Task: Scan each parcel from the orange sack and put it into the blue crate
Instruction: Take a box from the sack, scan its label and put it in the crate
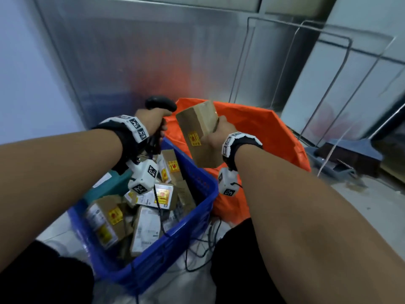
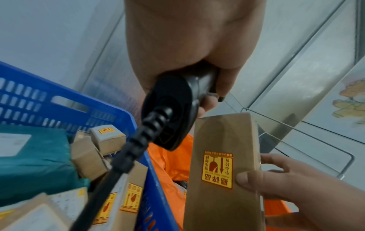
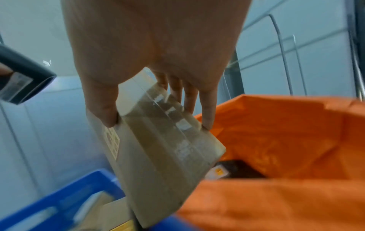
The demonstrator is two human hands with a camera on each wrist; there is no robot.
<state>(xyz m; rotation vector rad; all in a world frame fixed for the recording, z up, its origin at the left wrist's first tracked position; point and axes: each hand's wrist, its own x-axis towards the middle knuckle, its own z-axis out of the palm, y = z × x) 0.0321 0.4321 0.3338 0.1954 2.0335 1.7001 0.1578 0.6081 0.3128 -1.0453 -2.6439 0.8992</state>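
My right hand [image 1: 215, 133] grips a long brown cardboard parcel [image 1: 199, 132] with a yellow fragile sticker, thumb on one face and fingers [image 3: 206, 109] on the taped face, held upright above the seam between the orange sack [image 1: 263, 132] and the blue crate [image 1: 197, 178]. My left hand [image 1: 153, 122] grips the handle of a black barcode scanner [image 1: 161, 103], just left of the parcel, its cable [image 2: 126, 157] trailing down over the crate. The parcel [image 2: 223, 171] fills the lower middle of the left wrist view. Inside the sack a dark parcel [image 3: 235, 171] shows.
The crate holds several brown boxes [image 1: 107, 218] with yellow stickers and a teal bag [image 2: 33, 156]. A metal wall panel [image 1: 142, 51] stands behind. Wire frames [image 1: 328, 69] lean at the right, and a blue dustpan [image 1: 341, 159] lies on the floor.
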